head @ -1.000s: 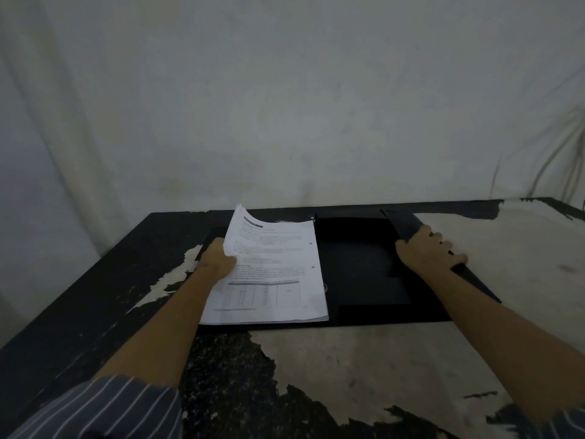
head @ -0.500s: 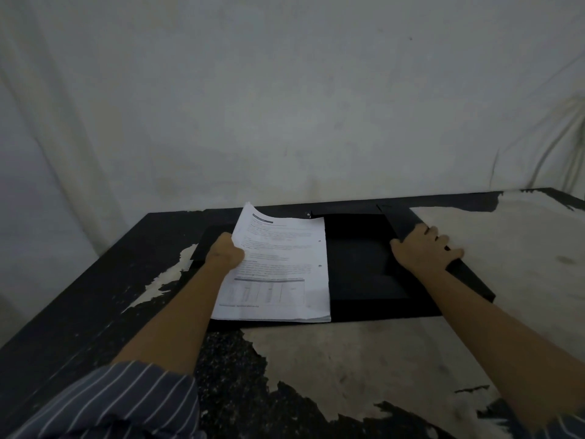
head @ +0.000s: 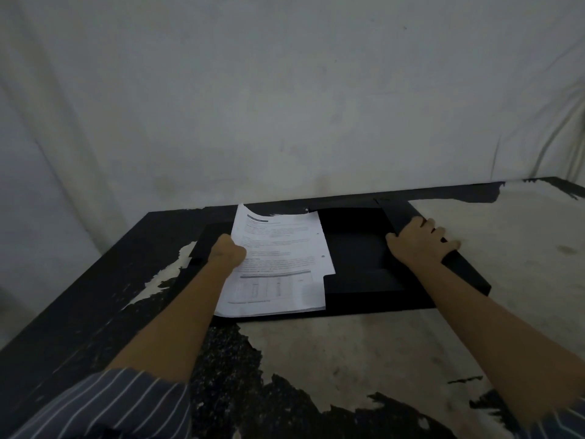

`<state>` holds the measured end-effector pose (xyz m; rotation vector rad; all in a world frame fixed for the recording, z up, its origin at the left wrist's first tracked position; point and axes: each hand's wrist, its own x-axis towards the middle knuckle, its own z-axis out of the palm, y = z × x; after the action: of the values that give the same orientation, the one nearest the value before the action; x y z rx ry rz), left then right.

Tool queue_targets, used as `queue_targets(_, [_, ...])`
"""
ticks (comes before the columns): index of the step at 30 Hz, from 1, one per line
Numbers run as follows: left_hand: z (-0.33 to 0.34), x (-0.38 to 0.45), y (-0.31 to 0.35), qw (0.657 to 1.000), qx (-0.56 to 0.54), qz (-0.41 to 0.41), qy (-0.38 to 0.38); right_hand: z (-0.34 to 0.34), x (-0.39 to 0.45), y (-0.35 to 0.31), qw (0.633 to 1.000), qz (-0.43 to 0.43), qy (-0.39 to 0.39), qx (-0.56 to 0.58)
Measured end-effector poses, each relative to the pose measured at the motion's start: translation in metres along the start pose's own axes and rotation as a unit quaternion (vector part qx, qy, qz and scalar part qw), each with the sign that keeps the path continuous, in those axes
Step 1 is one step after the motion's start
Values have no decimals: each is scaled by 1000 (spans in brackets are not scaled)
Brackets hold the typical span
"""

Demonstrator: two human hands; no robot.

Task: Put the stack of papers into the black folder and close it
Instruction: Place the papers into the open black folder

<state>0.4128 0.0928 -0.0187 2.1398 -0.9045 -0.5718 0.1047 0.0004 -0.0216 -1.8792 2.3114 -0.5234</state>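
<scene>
A black folder lies open and flat at the back of the table. A stack of white printed papers sits over its left half, reaching the middle fold, with its far left corner curled up. My left hand grips the stack's left edge. My right hand presses down on the folder's right side flap, fingers spread over its edge.
The table is black with large worn pale patches. A wrinkled white cloth hangs as a backdrop just behind the folder. My striped sleeves show at the bottom corners.
My left hand has slid the papers to the right, further over the open folder. My right hand stays on the right flap.
</scene>
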Motion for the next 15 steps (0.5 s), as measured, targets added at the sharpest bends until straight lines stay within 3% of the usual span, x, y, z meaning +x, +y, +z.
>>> queue_targets(10, [43, -34, 36, 992, -89, 16, -92, -4, 0, 2, 1000, 2, -10, 15])
queue_targets(15, [63, -47, 57, 988, -1, 31, -152, -10, 5, 6, 999, 14, -22, 43])
